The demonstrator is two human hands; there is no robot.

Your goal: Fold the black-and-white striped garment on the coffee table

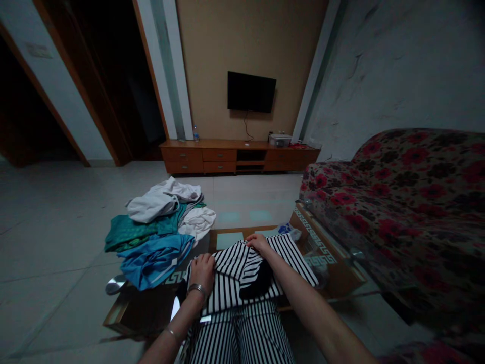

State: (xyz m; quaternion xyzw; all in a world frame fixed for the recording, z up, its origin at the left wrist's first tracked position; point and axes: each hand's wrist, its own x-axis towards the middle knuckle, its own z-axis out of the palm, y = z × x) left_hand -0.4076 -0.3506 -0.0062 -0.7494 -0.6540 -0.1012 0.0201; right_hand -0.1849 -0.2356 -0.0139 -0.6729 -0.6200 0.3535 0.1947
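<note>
The left hand (202, 273) is palm down on a black-and-white striped top (231, 268), fingers lightly spread and pressed on the cloth, no pinch visible. The right hand (259, 244) rests palm down near the top's upper edge, fingers slightly curled over the fabric; can't tell if it's gripping a fold. A metal watch or bracelet (197, 288) sits on the left wrist, a thin bangle (173, 333) further down that forearm. Striped trousers (238, 336) fill the bottom of the view, just below the counter edge.

The striped top lies folded over itself on a glass-topped counter (129, 316) with a wooden frame, a dark patch of cloth (257, 280) showing in the middle. A small blue-and-white item (290, 231) sits on the far side of the counter. Just left of the top is a heap of clothes: blue (155, 260), teal (131, 233), white (151, 205). Can't tell how much of it is on the counter and how much on the tiled floor (56, 242).

A floral sofa (397, 202) is to the right. Far off, a wooden TV cabinet (238, 156) stands under a wall-mounted TV (251, 91), with a plastic box (280, 140) and a water bottle (195, 133) on top.
</note>
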